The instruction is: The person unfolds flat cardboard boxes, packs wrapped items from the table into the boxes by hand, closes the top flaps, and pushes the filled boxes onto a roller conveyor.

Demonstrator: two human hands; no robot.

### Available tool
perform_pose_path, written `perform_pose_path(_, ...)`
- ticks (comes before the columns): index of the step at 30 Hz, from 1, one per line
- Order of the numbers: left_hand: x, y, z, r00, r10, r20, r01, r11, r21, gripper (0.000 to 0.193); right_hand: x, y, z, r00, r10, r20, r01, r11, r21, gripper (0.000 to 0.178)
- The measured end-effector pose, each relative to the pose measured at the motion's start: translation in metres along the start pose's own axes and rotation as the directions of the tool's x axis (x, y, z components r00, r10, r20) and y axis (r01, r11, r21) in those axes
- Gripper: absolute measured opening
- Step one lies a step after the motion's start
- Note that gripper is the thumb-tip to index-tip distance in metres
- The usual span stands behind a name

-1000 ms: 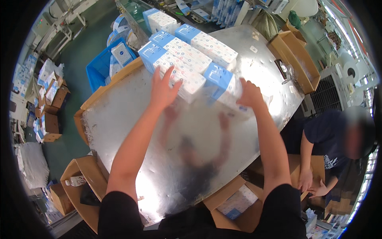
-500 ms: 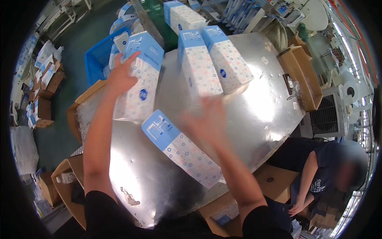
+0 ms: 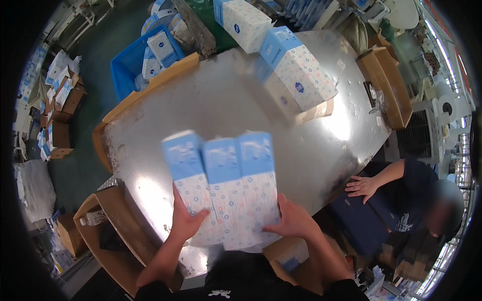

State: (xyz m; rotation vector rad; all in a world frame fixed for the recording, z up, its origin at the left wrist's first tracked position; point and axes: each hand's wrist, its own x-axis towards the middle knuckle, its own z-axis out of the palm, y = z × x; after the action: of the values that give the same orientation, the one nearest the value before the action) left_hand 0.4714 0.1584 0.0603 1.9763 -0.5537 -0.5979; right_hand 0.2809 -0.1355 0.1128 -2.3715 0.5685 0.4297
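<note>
Three long soft packs (image 3: 224, 195), white with small coloured rings and a blue band at the far end, stand side by side close to me over the metal table. My left hand (image 3: 187, 216) presses against the left side of the row, thumb on its front. On the opposite side my right hand (image 3: 296, 218) grips it the same way, so the row is squeezed between both palms. My fingers behind the packs are hidden. Farther back on the right lies a similar pack (image 3: 301, 75), and beyond it another pack (image 3: 246, 22).
The metal table (image 3: 165, 108) has cardboard along its left edge. Past that edge stands a blue crate (image 3: 120, 75) holding packs. Open cartons (image 3: 123, 220) sit at the near left and below my right arm. A co-worker's hand (image 3: 362, 187) is at the right edge, beside a cardboard tray (image 3: 386, 90).
My hands were apart, the left on a pack at the back left and the right blurred mid-table. Now both clasp three packs near me. The co-worker's arm has moved up toward the table.
</note>
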Motion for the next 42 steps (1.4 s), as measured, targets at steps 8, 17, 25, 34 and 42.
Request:
perform_pose_path(8,0.018,-0.028,-0.014,0.819,-0.326,0.473,0.515,0.781,-0.354,0.066,0.001,0.025,0.043,0.936,-0.002,0.353,-0.320,0.417,0.851,0.090)
perform_pose_path(17,-0.047,0.027,0.015,0.942,-0.008,0.335,0.111,0.950,-0.290,0.087,-0.215,0.005,0.031,0.942,0.182,-0.280,0.052,0.749,0.661,0.088)
perform_pose_path(25,-0.074,0.189,0.091,0.429,0.507,0.748,-0.578,0.790,-0.204,0.087,-0.437,-0.022,0.127,0.765,0.568,-0.303,0.036,0.433,0.901,0.053)
perform_pose_path(34,-0.187,0.302,0.334,-0.150,0.105,0.983,-0.688,0.703,-0.180,0.077,-0.515,-0.036,0.239,0.551,0.830,-0.087,-0.441,0.379,0.813,0.034)
perform_pose_path(42,-0.196,0.173,0.404,-0.133,0.136,0.982,-0.890,0.419,-0.179,0.086,-0.557,0.013,0.210,-0.306,0.660,-0.686,-0.485,0.512,0.709,0.049)
